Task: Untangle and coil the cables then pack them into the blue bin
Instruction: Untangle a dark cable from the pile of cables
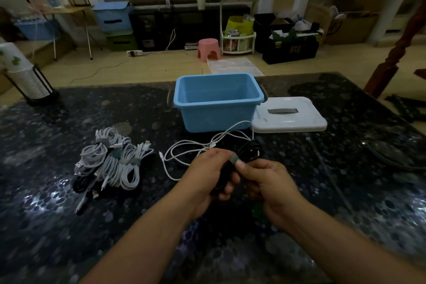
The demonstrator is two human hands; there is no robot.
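currently the blue bin [217, 101] is standing upright near the far edge of the table [345, 168], just right of that edge's middle, and its interior is showing no cables. its white lid [289, 115] is lying flat beside the bin's right wall, handle side up. a loose white cable [196, 148] is trailing over the tabletop in front of the bin's near wall, uncoiled, with one loop reaching up to the bin's lower right corner. toward the left side of the table a group of coiled white cables [115, 161] is lying bundled with grey-green straps, with a dark cable partly under their near end.

both hands are working near the table's middle. the left hand [207, 175] is curling its fingers around a coiled black cable [247, 153], whose loops are projecting toward the bin. the right hand [265, 182] is pinching a grey strap [235, 159] on that coil between thumb and curled fingers.

a cup dispenser [25, 80] is standing at the far left corner. bare tabletop is lying along the near edge and on the right side.
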